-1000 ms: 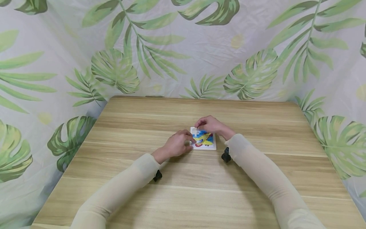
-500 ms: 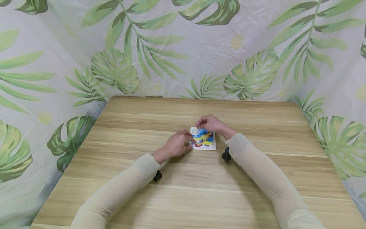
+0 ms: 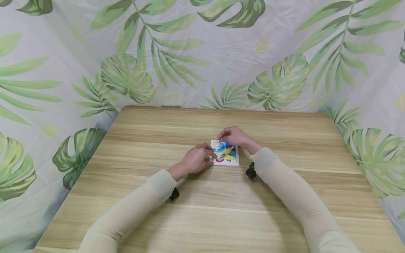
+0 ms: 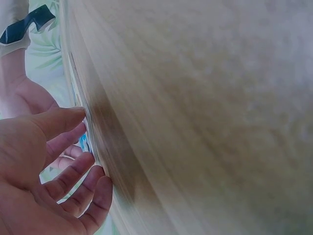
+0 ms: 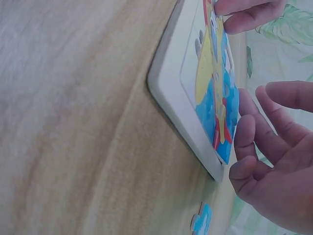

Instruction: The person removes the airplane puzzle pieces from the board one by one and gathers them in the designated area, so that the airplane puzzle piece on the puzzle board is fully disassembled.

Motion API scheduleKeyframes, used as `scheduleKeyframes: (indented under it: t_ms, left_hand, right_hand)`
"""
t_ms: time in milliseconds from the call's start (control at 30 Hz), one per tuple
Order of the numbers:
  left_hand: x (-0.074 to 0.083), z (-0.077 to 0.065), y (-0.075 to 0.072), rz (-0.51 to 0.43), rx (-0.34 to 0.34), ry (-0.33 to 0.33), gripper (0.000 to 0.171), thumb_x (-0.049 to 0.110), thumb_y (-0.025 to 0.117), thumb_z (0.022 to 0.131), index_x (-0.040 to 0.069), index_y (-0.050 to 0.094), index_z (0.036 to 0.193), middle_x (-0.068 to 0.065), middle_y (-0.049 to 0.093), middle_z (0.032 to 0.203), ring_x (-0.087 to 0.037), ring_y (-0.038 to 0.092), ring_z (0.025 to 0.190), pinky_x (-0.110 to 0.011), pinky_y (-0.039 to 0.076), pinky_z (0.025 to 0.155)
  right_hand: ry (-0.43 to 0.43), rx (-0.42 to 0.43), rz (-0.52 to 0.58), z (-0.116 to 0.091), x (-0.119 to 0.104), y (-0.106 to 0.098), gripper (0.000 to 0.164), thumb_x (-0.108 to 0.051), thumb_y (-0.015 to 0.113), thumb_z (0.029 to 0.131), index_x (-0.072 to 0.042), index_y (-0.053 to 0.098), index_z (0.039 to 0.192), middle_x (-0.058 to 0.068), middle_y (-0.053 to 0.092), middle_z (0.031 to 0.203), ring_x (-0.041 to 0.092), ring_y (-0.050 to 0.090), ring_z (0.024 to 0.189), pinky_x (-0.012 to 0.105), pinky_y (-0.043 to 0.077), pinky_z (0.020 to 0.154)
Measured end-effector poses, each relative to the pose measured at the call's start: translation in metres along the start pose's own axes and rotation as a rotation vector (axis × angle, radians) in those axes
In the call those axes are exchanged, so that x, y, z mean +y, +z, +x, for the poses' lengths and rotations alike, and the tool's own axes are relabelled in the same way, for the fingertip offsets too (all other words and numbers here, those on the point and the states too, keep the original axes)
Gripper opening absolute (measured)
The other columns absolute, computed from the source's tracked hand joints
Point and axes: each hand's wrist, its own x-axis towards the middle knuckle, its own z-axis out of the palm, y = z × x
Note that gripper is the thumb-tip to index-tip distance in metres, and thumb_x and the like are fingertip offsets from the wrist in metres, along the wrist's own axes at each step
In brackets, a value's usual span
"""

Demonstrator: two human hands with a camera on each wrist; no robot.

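A jigsaw puzzle (image 3: 225, 153) of a yellow airplane on a blue sky lies flat on the table in its white-edged tray. Near its upper left corner a pale patch of bare tray shows. My left hand (image 3: 197, 159) rests at the left side, thumb by the lower corner and index finger on the picture; in the left wrist view, fingertips (image 4: 98, 171) line the edge. My right hand (image 3: 233, 137) reaches over the top edge. In the right wrist view its bent fingers (image 5: 244, 129) touch the blue pieces along that edge, with the thumb apart from them.
A loose blue puzzle piece (image 5: 201, 220) lies on the wooden table (image 3: 202, 218) beside the tray, hidden in the head view. Black wrist cameras hang under both cuffs, the right one (image 3: 251, 171) close to the tabletop. A leaf-patterned cloth (image 3: 177, 52) stands behind the table.
My right hand has slid slightly to the right along the top edge, uncovering a little more of the blue pieces. The left hand and the tray have stayed put.
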Motion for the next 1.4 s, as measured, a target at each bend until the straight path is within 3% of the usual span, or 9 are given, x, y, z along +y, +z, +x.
scheduleKeyframes:
  t_ms: [467,833,1133,1400]
  left_hand:
    - [-0.0007,-0.0001,-0.0001,0.004,0.011,0.004,0.023,0.021,0.076,0.09,0.016,0.077,0.112,-0.007,0.064,0.128,-0.024,0.059,0.119,-0.042,0.051,0.104]
    - [-0.0012,0.0,0.0016,0.016,0.005,0.002,0.024,0.022,0.076,0.09,0.016,0.077,0.113,-0.007,0.065,0.127,-0.023,0.059,0.119,-0.04,0.051,0.104]
    - [-0.0021,0.0004,0.002,0.017,0.018,0.014,0.023,0.022,0.077,0.089,0.017,0.078,0.112,-0.007,0.065,0.127,-0.024,0.06,0.118,-0.041,0.051,0.104]
    - [-0.003,0.0008,0.0029,0.017,0.029,0.027,0.023,0.022,0.077,0.089,0.016,0.078,0.111,-0.008,0.065,0.126,-0.024,0.061,0.118,-0.041,0.051,0.104]
  right_hand:
    - [0.029,-0.001,0.002,-0.0014,0.0011,-0.0011,0.021,-0.017,0.059,0.098,-0.012,0.07,0.116,0.008,0.068,0.113,0.02,0.059,0.094,0.027,0.048,0.081]
    - [0.033,-0.016,0.002,-0.0025,0.0018,-0.0016,0.021,-0.018,0.059,0.098,-0.012,0.069,0.116,0.008,0.067,0.116,0.022,0.058,0.098,0.029,0.047,0.084]
    - [0.019,-0.015,-0.008,-0.0031,0.001,-0.0017,0.022,-0.019,0.059,0.099,-0.011,0.069,0.117,0.009,0.067,0.119,0.022,0.059,0.104,0.035,0.047,0.094]
    - [-0.029,-0.048,0.007,-0.0004,0.0005,0.0025,0.022,-0.018,0.061,0.098,-0.008,0.07,0.116,0.008,0.07,0.115,0.02,0.061,0.097,0.028,0.048,0.085]
